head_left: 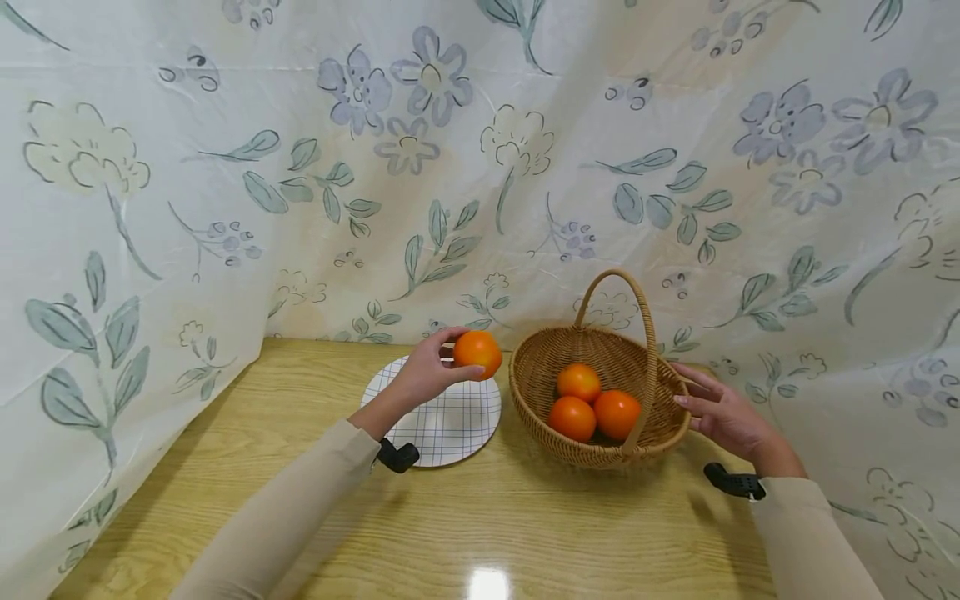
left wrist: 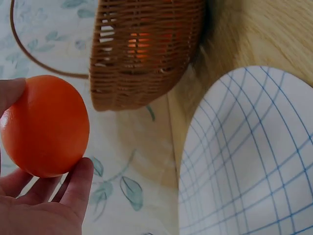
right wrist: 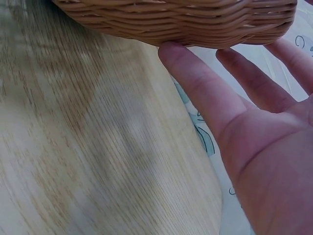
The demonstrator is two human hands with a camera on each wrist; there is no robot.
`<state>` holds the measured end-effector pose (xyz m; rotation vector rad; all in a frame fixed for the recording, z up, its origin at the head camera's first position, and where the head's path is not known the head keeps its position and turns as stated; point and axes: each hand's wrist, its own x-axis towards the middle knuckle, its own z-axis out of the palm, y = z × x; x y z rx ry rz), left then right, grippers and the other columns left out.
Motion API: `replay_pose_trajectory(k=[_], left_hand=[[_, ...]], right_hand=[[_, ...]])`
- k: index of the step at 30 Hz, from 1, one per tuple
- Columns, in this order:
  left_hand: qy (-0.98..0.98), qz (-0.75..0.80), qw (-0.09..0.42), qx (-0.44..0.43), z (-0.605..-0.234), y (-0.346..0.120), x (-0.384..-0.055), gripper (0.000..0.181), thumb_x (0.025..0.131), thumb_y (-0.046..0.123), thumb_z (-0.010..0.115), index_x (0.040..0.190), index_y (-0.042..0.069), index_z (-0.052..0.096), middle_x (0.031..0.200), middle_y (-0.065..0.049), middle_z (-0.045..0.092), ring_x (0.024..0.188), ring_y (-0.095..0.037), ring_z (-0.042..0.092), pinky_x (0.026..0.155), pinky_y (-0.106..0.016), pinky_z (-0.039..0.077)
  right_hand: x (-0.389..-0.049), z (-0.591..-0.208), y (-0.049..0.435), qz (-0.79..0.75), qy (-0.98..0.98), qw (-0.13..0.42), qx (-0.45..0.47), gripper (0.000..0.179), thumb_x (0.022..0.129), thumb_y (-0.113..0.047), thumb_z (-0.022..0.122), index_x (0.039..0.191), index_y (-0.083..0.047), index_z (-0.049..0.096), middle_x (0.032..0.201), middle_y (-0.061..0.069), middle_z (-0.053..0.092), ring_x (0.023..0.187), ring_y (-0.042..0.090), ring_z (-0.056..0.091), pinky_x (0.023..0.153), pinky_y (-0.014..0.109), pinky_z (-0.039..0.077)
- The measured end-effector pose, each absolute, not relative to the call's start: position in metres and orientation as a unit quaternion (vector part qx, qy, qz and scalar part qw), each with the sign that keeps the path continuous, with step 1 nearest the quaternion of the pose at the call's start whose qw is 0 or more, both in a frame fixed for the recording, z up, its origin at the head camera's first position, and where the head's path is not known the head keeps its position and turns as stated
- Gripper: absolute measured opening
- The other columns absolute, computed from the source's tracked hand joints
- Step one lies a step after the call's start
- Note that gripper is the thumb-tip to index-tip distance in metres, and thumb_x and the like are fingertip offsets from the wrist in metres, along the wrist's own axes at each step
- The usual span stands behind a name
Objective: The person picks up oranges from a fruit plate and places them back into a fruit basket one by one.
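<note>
My left hand (head_left: 429, 372) holds a smooth, shiny orange (head_left: 477, 354) between thumb and fingers, above the right part of a round white plate (head_left: 442, 429) with blue grid lines. In the left wrist view the same orange (left wrist: 46, 126) sits against the fingertips (left wrist: 83, 171), apart from the basket. At the right side of the woven basket (head_left: 536, 417), my right hand (head_left: 727, 417) touches the rim and outer wall with its fingers extended. The right wrist view shows those fingers (right wrist: 205, 85) nearly straight, tips against the wicker (right wrist: 195, 22). Three oranges (head_left: 596, 404) lie inside.
A tall arched handle (head_left: 647, 317) rises over the basket. Plate and basket stand side by side on a wood-grain table (head_left: 480, 508). Floral cloth (head_left: 465, 192) hangs behind the table and along both sides. Black wrist cameras (head_left: 397, 456) jut from the sleeves.
</note>
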<state>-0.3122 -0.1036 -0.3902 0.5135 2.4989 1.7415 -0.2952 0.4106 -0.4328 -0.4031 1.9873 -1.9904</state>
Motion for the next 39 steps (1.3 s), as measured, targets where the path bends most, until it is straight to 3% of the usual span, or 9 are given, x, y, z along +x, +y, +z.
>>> replay_pose_trajectory(k=[9, 19, 39], left_hand=[[0.805, 0.561, 0.038, 0.191, -0.369, -0.085, -0.308, 0.070, 0.085, 0.033, 0.084, 0.146, 0.016, 0.053, 0.139, -0.007, 0.059, 0.116, -0.029, 0.062, 0.086, -0.037, 0.059], [0.797, 0.554, 0.050, 0.238, -0.370, -0.059, -0.316, 0.062, 0.086, 0.030, 0.084, 0.140, 0.018, 0.057, 0.134, -0.004, 0.061, 0.114, -0.027, 0.062, 0.093, -0.037, 0.058], [0.799, 0.545, 0.058, 0.249, -0.351, -0.010, -0.331, 0.067, 0.085, 0.041, 0.083, 0.142, 0.018, 0.057, 0.129, -0.002, 0.064, 0.111, -0.022, 0.063, 0.085, -0.033, 0.058]], right_hand=[[-0.294, -0.431, 0.409, -0.686, 0.699, 0.149, -0.133, 0.071, 0.107, -0.002, 0.048, 0.166, -0.011, 0.009, 0.142, -0.013, 0.049, 0.121, 0.008, 0.065, 0.093, 0.032, 0.060], [-0.293, -0.430, 0.409, -0.686, 0.702, 0.144, -0.125, 0.071, 0.107, -0.003, 0.048, 0.166, -0.012, 0.010, 0.141, -0.015, 0.049, 0.120, 0.007, 0.065, 0.093, 0.032, 0.060], [-0.296, -0.431, 0.408, -0.682, 0.707, 0.142, -0.121, 0.071, 0.107, -0.004, 0.049, 0.166, -0.012, 0.010, 0.141, -0.013, 0.048, 0.120, 0.007, 0.065, 0.092, 0.033, 0.060]])
